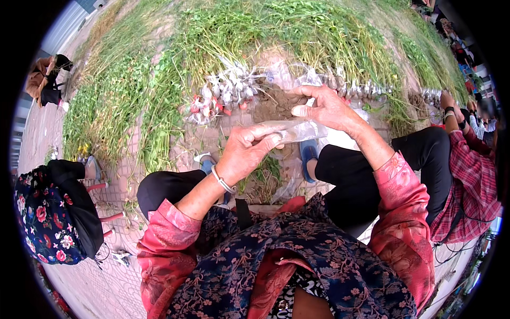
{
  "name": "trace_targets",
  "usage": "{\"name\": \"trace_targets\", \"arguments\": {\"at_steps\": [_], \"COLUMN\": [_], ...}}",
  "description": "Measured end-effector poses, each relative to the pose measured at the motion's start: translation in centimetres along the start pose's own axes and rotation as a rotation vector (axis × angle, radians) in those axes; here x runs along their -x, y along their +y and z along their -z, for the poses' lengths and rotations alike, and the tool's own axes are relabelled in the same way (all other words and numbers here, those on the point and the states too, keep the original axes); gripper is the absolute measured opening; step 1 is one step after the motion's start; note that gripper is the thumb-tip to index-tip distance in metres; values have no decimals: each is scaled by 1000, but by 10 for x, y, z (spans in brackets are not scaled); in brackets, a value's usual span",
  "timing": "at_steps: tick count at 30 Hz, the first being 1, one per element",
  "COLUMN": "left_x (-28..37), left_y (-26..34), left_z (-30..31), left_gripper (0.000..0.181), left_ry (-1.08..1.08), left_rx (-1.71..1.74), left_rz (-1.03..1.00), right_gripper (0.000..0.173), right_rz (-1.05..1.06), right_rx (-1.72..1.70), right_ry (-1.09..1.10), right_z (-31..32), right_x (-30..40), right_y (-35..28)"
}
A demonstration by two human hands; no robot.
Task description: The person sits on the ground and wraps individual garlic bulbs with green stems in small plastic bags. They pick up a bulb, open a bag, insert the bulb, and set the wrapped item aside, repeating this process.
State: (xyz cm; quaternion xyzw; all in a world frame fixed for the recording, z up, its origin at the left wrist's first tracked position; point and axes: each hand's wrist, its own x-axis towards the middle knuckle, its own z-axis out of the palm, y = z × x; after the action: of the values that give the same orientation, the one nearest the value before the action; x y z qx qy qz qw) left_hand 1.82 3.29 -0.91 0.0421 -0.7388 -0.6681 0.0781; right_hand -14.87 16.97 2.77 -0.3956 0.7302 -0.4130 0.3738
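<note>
My left hand [253, 149] pinches a clear plastic bag [305, 131] between thumb and fingers, a little above knee height in the picture. The bag stretches out to the right, thin and nearly flat. My right hand [328, 107] hovers just above the bag's far end, thumb and forefinger apart with nothing visible between them. Whether its other fingers touch the bag is hidden. Below and beyond the hands lies a heap of brown soil [273, 105]. To its left is a cluster of plant seedlings whose roots are wrapped in plastic bags [235, 85].
Long green plants [255, 28] cover the paving ahead. More bagged roots [366, 89] line up to the right. Loose plastic film [289, 187] and cut greens [269, 169] lie between my feet. A person in a checked shirt [464, 179] sits close right; another in floral clothing [51, 215] sits left.
</note>
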Motion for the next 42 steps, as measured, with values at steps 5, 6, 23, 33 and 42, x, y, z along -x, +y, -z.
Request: {"name": "trace_targets", "arguments": {"at_steps": [5,6,23,33,42], "left_x": [3,3,-4,-5,-4], "left_y": [8,9,3,-14,4], "left_z": [-5,-4,2,9,20], "left_gripper": [21,20,14,15,26], "left_ry": [-134,-135,-129,-75,-164], "left_rx": [-18,-50,298,689,989], "left_rz": [47,47,450,462,357], "right_gripper": [58,62,7,8,22], "right_rz": [-66,-178,235,727,884], "right_rx": [-326,-428,-40,453,835], "right_ry": [-311,-354,-19,18,132], "right_z": [0,-5,-18,-37,-34], "right_x": [-13,-13,-6,23,28], "right_y": [16,19,-18,-23,-23]}}
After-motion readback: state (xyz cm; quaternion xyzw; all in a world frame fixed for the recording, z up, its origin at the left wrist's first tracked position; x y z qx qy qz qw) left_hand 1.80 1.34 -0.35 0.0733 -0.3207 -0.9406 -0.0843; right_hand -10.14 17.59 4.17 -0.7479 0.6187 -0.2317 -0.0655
